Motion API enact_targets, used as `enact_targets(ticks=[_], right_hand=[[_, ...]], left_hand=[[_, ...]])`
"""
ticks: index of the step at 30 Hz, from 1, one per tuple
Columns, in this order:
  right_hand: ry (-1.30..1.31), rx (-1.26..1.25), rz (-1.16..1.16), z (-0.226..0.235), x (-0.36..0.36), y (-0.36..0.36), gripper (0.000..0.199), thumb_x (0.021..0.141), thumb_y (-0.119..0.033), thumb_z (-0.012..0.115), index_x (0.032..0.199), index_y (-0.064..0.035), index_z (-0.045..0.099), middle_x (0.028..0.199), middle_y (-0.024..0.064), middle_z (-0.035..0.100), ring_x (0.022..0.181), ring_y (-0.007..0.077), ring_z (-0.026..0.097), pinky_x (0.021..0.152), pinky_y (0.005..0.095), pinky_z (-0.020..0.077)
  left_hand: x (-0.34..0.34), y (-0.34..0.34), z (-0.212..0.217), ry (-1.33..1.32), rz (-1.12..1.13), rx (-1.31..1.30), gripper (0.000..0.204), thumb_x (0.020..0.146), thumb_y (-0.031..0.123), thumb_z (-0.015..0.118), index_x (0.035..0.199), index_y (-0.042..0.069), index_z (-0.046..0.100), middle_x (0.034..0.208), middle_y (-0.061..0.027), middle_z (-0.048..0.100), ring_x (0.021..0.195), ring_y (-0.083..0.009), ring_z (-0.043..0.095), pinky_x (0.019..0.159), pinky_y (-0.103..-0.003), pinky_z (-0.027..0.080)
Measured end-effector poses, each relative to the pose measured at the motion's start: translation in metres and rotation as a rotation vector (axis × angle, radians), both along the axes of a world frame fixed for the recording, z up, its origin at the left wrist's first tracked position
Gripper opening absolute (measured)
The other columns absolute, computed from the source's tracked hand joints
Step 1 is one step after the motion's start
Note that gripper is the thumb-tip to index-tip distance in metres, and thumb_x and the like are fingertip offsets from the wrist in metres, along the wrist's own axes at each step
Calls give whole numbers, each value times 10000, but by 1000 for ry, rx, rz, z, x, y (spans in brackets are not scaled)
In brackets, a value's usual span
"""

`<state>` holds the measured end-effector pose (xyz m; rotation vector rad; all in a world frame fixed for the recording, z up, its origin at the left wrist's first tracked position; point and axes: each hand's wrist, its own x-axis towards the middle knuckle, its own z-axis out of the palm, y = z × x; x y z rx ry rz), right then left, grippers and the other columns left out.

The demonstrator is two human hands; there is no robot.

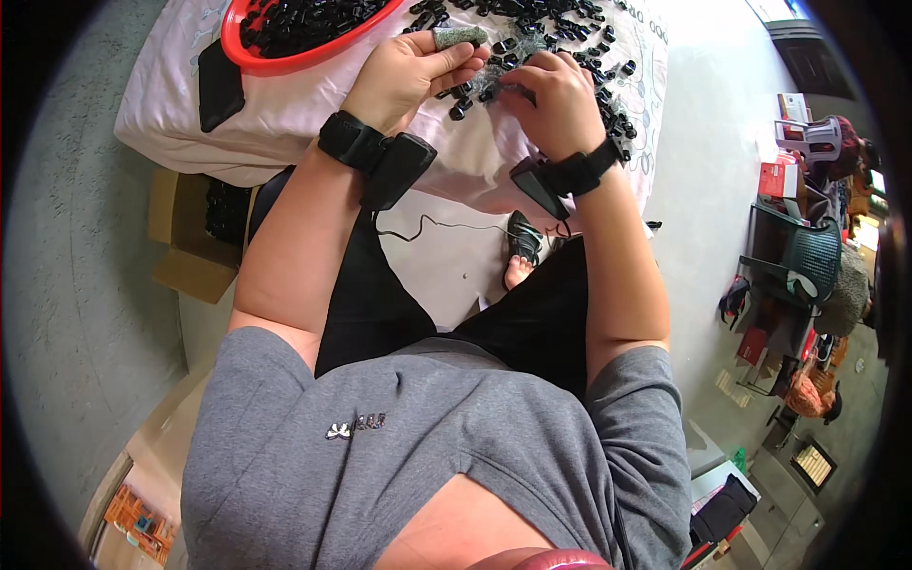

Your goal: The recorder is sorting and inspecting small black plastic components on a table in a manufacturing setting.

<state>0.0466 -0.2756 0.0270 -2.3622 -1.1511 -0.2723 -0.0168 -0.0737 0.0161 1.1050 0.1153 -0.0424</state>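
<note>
My left hand [410, 74] is closed around a small grey-green speckled piece [460, 37], rounded like a stone or a short roll; I cannot tell its kind. Beside it, my right hand [559, 103] has its fingers curled and pressed together low over the cloth. Whatever is between those fingertips is too small and hidden to name. Around both hands lie many small shiny black parts [608, 81], loose on a pale pink cloth [275, 128]. Some thin, greyish clear scraps [494, 71] lie between the hands.
A red basin [313, 65] full of black parts stands at the far left, with a flat black object [219, 85] near it. An open cardboard box [180, 233] sits below the table's left side. Chairs [807, 252] and other people are far to the right.
</note>
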Motion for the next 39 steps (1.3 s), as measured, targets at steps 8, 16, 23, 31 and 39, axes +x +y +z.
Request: enact_targets(ticks=[8,16,23,31,39], right_hand=[[12,5,-10,1,6,-3,117,759,-120,687,855,-141,750,868,47,670,945,249,623,884,402,442],[404,309,-117,14,2,-7,168,781,-102,723,944,-75,754,841,99,726,755,224,698,700,317,545],[859,794,0,12,-4,2,140,894,16,652,1025,52,689,994,101,713,919,144,665,859,256,528],[837,830,30,5,-5,3,132,890,11,672,1019,34,687,984,71,699,911,113,649,827,219,502],[529,712,32,11,-13,11,105,886,23,665,985,49,687,984,60,676,882,118,662,795,228,536]], left_hand=[[-2,-7,-1,47,16,49,229,962,120,624,1157,6,655,1060,-59,698,940,-114,658,891,-251,541],[-5,-10,1,33,-48,45,210,959,109,624,1139,6,659,1052,-68,699,924,-116,664,892,-253,542],[-4,-17,-5,58,-133,-240,200,978,96,585,1143,6,654,1032,-79,699,904,-124,666,851,-262,549],[-4,-18,-4,86,-184,-375,200,987,87,563,1149,5,645,1016,-78,690,894,-131,663,862,-259,542],[-5,-18,-6,88,-146,-361,182,983,98,575,1127,17,651,1009,-66,688,899,-120,657,842,-248,538]])
